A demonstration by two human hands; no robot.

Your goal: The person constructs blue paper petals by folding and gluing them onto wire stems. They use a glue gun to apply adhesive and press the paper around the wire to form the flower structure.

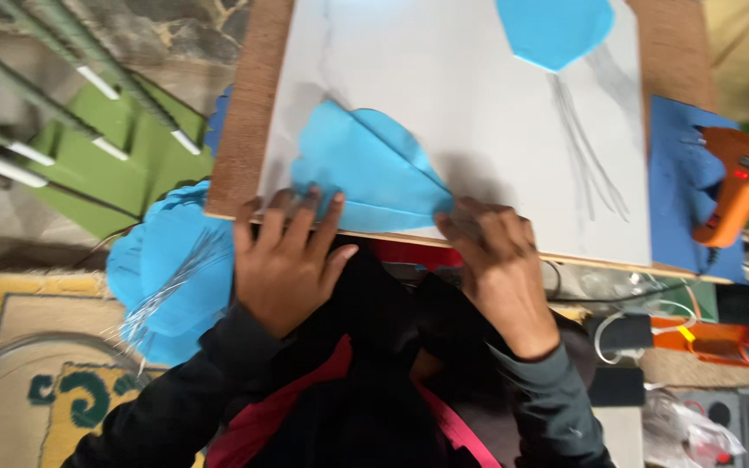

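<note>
A white board lies on a brown slab in front of me. A light blue paper shape sits at its near edge. My left hand lies flat with spread fingers, its fingertips pressing the near left side of that blue shape. My right hand presses its fingers on the shape's right tip at the board's edge. A second blue shape lies at the far side of the board, with grey pencil lines running down from it.
An orange glue gun rests on a dark blue sheet at the right. More blue paper pieces are piled at the left. A green stool, cables and a plastic bag lie around.
</note>
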